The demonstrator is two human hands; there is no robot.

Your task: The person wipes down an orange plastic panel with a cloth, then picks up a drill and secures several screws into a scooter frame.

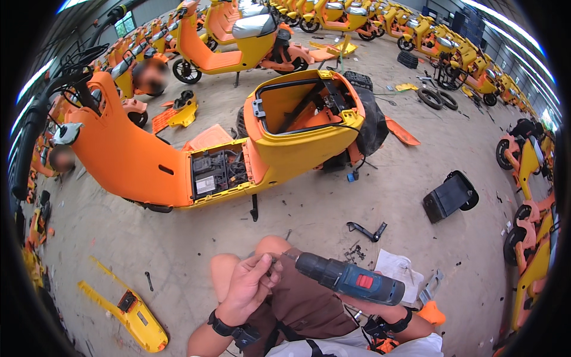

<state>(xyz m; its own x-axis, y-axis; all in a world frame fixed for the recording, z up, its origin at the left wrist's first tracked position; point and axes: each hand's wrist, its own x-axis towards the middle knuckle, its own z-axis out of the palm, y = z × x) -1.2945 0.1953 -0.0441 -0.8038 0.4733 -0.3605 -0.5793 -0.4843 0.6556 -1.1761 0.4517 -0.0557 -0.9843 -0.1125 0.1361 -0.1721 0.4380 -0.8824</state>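
My right hand point(380, 310) grips a blue and black cordless drill point(350, 278) with a red switch, its nose aimed left over my knee. My left hand point(250, 284) is pinched at the drill's tip, fingers closed around the bit or a small screw; which one I cannot tell. A black watch sits on my left wrist. In front of me stands an orange and yellow electric scooter point(202, 149) with its seat off and its floor compartment point(217, 172) open, showing black parts and wiring.
A yellow body panel point(134, 312) lies on the concrete at lower left. A black bracket point(366, 229), loose screws, a white sheet point(398, 268) and a black box-like part point(449, 196) lie to the right. Rows of orange and yellow scooters line the back and right.
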